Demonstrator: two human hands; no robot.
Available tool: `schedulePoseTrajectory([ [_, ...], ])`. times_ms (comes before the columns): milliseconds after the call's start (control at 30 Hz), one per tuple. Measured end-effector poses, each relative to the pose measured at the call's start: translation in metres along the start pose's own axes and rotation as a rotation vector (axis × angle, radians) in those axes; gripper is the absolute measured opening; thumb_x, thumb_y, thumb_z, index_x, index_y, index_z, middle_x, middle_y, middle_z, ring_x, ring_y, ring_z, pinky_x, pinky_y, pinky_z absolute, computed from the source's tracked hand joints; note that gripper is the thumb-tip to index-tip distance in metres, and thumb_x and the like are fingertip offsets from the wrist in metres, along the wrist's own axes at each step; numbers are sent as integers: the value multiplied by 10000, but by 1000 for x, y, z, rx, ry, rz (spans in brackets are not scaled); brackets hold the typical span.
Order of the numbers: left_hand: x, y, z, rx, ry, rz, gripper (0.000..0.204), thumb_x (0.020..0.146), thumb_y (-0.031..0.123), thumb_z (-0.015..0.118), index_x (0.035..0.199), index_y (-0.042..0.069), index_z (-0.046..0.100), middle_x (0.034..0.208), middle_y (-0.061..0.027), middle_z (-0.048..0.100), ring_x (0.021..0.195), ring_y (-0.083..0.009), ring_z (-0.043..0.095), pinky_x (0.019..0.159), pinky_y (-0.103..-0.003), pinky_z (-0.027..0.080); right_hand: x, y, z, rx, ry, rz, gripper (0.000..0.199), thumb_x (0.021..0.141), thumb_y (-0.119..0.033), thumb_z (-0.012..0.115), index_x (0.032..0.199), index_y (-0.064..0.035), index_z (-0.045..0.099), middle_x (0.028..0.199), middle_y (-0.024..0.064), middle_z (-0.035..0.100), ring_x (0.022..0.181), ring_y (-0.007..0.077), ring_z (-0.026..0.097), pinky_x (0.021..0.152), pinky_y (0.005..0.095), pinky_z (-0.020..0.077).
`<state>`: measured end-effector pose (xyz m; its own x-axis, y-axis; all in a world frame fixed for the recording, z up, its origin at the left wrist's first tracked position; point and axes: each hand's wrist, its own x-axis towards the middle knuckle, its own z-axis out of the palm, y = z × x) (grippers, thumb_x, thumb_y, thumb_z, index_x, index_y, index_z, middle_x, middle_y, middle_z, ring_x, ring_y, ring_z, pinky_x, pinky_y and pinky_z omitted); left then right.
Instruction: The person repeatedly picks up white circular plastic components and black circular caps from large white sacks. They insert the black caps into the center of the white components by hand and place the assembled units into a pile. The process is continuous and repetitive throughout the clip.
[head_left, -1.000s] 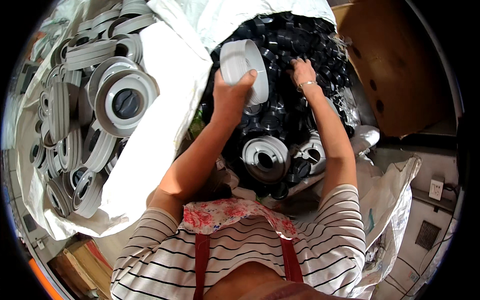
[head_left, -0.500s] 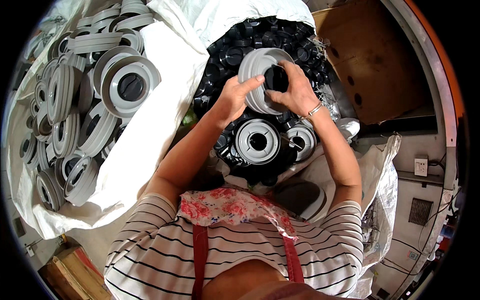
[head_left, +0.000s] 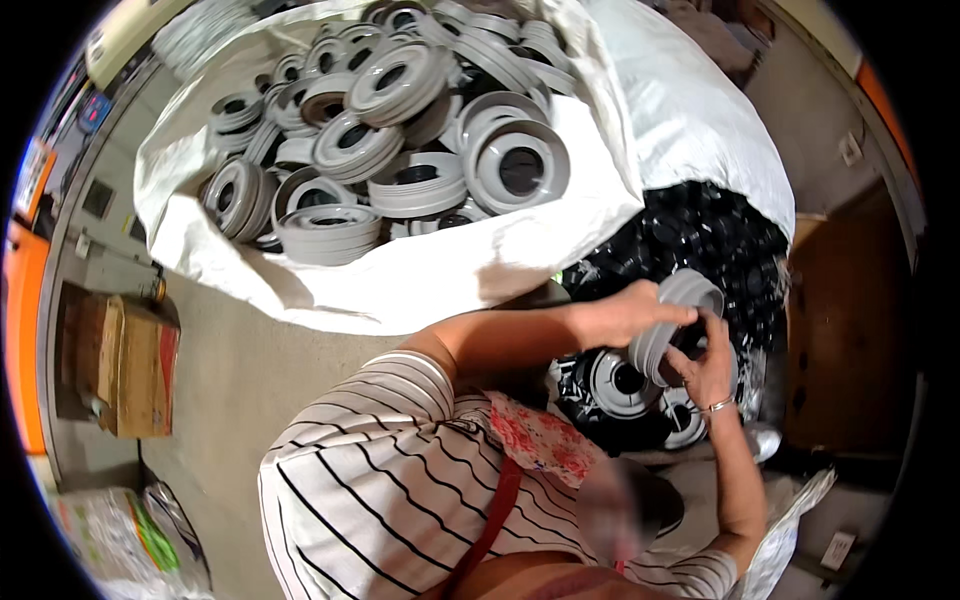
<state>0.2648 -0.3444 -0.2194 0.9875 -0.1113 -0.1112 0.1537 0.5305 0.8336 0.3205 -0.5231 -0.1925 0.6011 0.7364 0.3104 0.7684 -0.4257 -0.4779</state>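
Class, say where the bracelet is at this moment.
In the head view, right of centre, the bracelet circles the person's right wrist, just below the right hand, which is at the grey ring.

A short-sleeved white shirt (head_left: 370, 485) striped black, seven o'clock; red strap (head_left: 491, 522), six; pink-flowered cloth (head_left: 545, 440), five; silvery bracelet (head_left: 718, 406), four.

From the view's centre, toward three o'clock, the left hand (head_left: 636, 312) grips a grey ring (head_left: 652, 352); the right hand (head_left: 708, 370) curls at its open face. Black parts (head_left: 705, 235) heap between two and three, two more rings (head_left: 603, 388) at four. A ring-filled white sack (head_left: 380, 292) spans ten to one; a box (head_left: 138, 390) stands near nine.
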Motion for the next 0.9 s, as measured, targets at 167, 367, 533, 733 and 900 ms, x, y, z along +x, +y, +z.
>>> schedulePoseTrajectory([
  [167,-32,17,8,147,65,167,408,794,201,706,1097,-37,569,945,-73,633,865,-117,572,790,-265,472,14,1,9,923,-246,896,386,841,-290,659,978,39,511,678,121,614,499,155,562,441,296,485],
  [367,-67,49,28,583,21,448,726,744,171,731,1358,44,365,1151,-145,568,1062,-203,540,939,-337,430,16,3,29,1217,20,615,536,887,-459,489,1132,17,521,929,138,646,695,210,636,623,306,532],
  [533,-39,144,-50,1419,429,846,963,751,325,733,1428,-34,149,1476,-261,139,1377,-346,181,1113,-443,197,36,-36,26,1292,-141,565,638,919,-578,375,991,26,566,696,126,631,512,180,581,440,274,464],
  [733,-54,192,-226,2451,675,261,697,761,584,586,1378,324,394,1517,-84,186,1378,-430,118,1047,-659,38,17,-33,60,1029,-332,672,363,914,-349,564,915,13,586,696,97,631,522,141,585,475,248,478],
  [900,-74,261,-304,2450,817,-273,530,794,490,495,1266,256,553,1537,-66,117,1387,-404,109,1055,-656,7,-1,-12,87,894,-390,828,363,917,-334,558,916,29,574,712,108,631,531,159,598,470,259,496],
])
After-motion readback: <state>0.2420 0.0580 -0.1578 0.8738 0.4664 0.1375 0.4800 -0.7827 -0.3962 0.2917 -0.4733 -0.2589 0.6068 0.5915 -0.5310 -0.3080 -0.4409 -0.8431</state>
